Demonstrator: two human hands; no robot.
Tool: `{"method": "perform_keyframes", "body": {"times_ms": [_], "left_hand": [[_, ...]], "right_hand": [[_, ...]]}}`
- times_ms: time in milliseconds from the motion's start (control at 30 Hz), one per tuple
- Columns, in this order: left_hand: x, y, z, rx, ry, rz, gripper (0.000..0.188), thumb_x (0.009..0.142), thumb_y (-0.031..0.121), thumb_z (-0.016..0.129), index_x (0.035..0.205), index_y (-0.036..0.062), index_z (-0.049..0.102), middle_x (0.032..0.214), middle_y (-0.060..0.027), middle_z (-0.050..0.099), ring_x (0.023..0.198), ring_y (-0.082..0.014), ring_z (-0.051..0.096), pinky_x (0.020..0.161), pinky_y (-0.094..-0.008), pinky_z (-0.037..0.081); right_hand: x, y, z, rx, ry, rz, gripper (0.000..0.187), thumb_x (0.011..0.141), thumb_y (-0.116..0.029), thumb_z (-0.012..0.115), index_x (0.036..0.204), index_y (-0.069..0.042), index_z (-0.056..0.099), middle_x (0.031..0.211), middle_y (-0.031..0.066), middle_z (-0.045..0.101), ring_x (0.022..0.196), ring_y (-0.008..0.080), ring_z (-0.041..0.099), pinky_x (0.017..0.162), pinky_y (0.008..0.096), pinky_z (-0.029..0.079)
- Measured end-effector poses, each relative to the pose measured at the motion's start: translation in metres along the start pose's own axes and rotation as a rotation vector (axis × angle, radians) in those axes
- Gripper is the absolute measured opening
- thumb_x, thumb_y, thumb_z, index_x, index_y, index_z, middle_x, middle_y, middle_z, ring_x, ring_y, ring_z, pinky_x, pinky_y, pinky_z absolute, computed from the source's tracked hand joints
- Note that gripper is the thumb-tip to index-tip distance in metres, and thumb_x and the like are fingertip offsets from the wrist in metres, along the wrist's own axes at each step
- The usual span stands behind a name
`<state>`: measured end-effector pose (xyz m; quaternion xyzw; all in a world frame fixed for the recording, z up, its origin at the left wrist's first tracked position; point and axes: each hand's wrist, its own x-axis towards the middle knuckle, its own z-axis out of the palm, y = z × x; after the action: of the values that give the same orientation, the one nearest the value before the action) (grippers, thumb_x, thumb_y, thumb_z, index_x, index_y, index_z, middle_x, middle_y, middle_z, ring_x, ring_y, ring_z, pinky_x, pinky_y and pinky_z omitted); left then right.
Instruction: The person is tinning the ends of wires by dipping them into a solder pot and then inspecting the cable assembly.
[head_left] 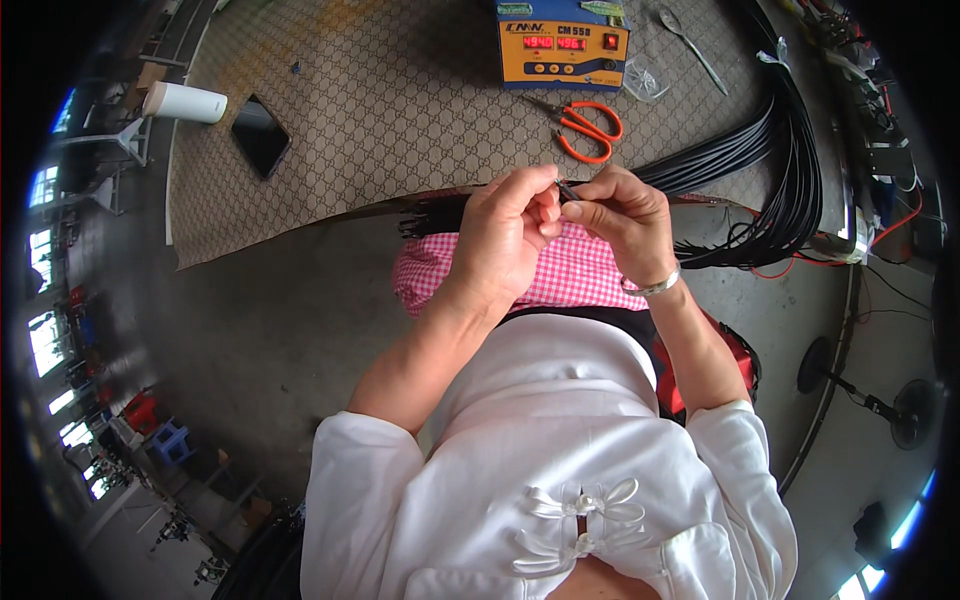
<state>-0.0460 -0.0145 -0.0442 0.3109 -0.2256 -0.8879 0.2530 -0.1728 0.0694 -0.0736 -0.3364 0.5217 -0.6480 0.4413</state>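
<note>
My left hand (503, 232) and my right hand (632, 222) meet above my lap, just before the table's front edge. Between their fingertips is the end of a thin black cable (567, 190), pinched from both sides; its very tip is too small to make out. A thick bundle of black cables (795, 205) curves down at the right and runs toward my hands. More black cable ends (433, 217) stick out left of my left wrist, over the pink checked cloth (580, 268) on my lap.
Beyond my hands on the patterned table (370, 110) lie orange-handled scissors (588, 122). Behind them stands a yellow and blue control box (562, 65) with lit red digits. A clear plastic bag (646, 80), a spoon (694, 50), a phone (261, 137) and a white cup (187, 102) lie around.
</note>
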Motion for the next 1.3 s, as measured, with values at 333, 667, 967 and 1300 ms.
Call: {"method": "perform_keyframes", "body": {"times_ms": [333, 667, 967, 1300], "left_hand": [[-0.001, 0.001, 0.0, -0.053, -0.107, -0.021, 0.025, 0.089, 0.027, 0.051, 0.085, 0.0025, 0.057, 0.072, -0.0033, 0.054, 0.062, -0.0101, 0.048, 0.056, -0.0225, 0.038], [0.001, -0.006, -0.002, -0.049, -0.211, 0.045, 0.015, 0.088, 0.019, 0.052, 0.088, 0.0044, 0.057, 0.079, -0.002, 0.055, 0.065, -0.0078, 0.048, 0.058, -0.0207, 0.039], [0.004, -0.003, 0.001, -0.055, -0.167, 0.028, 0.017, 0.088, 0.018, 0.053, 0.093, 0.0027, 0.058, 0.077, -0.002, 0.055, 0.064, -0.0077, 0.047, 0.059, -0.0198, 0.039], [0.014, -0.004, -0.019, 0.087, -0.006, -0.011, 0.016, 0.085, 0.014, 0.057, 0.095, 0.0013, 0.057, 0.073, -0.0002, 0.053, 0.062, -0.0062, 0.046, 0.056, -0.0179, 0.038]], "right_hand": [[0.005, 0.001, -0.009, 0.157, -0.058, 0.029, 0.009, 0.073, 0.0, 0.067, 0.082, 0.001, 0.064, 0.076, 0.0009, 0.052, 0.067, 0.0071, 0.052, 0.059, 0.0198, 0.044], [0.005, -0.004, -0.008, 0.213, -0.028, 0.087, 0.009, 0.075, 0.0, 0.066, 0.083, 0.001, 0.062, 0.073, 0.0001, 0.055, 0.059, 0.0058, 0.049, 0.053, 0.0195, 0.041], [0.008, -0.012, -0.018, 0.228, -0.057, 0.142, 0.008, 0.076, 0.0, 0.065, 0.083, -0.001, 0.062, 0.071, -0.0008, 0.056, 0.056, 0.003, 0.046, 0.048, 0.0164, 0.038], [0.052, -0.045, -0.08, -0.845, 0.157, -0.204, 0.013, 0.072, 0.001, 0.065, 0.084, -0.002, 0.064, 0.065, -0.0018, 0.054, 0.058, 0.005, 0.051, 0.05, 0.0195, 0.04]]}}
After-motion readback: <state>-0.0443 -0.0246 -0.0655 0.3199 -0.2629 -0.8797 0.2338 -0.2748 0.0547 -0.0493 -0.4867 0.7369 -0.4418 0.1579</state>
